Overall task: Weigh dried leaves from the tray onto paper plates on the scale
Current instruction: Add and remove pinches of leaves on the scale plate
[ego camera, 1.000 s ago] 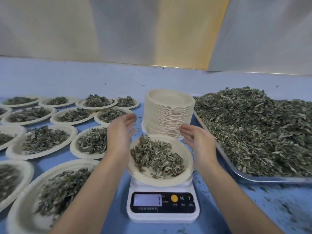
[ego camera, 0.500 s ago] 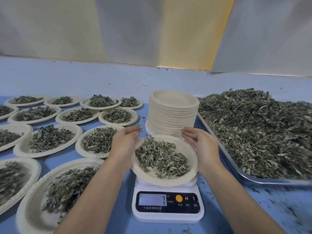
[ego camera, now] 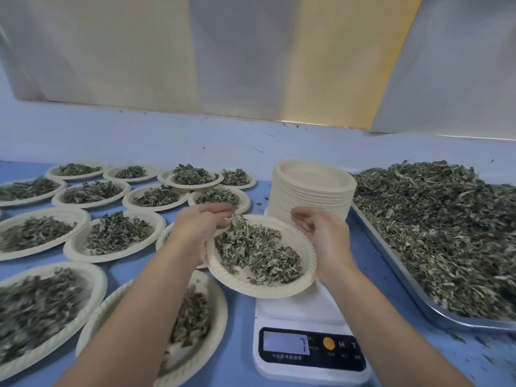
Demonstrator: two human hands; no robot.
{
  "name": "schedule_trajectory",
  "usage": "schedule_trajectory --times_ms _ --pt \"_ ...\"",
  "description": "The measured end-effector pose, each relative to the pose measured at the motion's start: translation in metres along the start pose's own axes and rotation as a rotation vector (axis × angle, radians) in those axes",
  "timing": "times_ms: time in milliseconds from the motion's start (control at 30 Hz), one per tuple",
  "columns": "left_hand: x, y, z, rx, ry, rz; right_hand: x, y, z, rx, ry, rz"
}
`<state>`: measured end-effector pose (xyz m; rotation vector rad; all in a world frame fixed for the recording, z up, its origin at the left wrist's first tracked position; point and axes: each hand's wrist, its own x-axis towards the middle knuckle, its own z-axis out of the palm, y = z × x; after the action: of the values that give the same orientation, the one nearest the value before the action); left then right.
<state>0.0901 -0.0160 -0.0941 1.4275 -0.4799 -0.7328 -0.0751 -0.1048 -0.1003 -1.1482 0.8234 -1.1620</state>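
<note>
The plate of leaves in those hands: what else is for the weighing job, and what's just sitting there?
For the job: left hand, right hand, plate, dried leaves, scale, tray, stack of empty plates.
Just sitting there: filled plates, leaf crumbs on the table, panels behind.

Underneath everything, flat matte blue tabletop (ego camera: 372,247), littered at the right front with small dark crumbs (ego camera: 480,350). Behind it, pale bluish-white back ledge (ego camera: 139,135), marked by a few thin dark flecks (ego camera: 258,148). Above, broad cream-grey wall panel (ego camera: 97,51), beside a slanted glossy yellow strip (ego camera: 349,65), then a tilted grey-white panel (ego camera: 460,65) at far right.
</note>
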Motion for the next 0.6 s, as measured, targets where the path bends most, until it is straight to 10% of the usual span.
schedule_trajectory --times_ms 600 --pt "0.094 0.019 -0.102 -0.369 0.805 0.034 0.021 0.024 0.152 -0.160 -0.231 0.294"
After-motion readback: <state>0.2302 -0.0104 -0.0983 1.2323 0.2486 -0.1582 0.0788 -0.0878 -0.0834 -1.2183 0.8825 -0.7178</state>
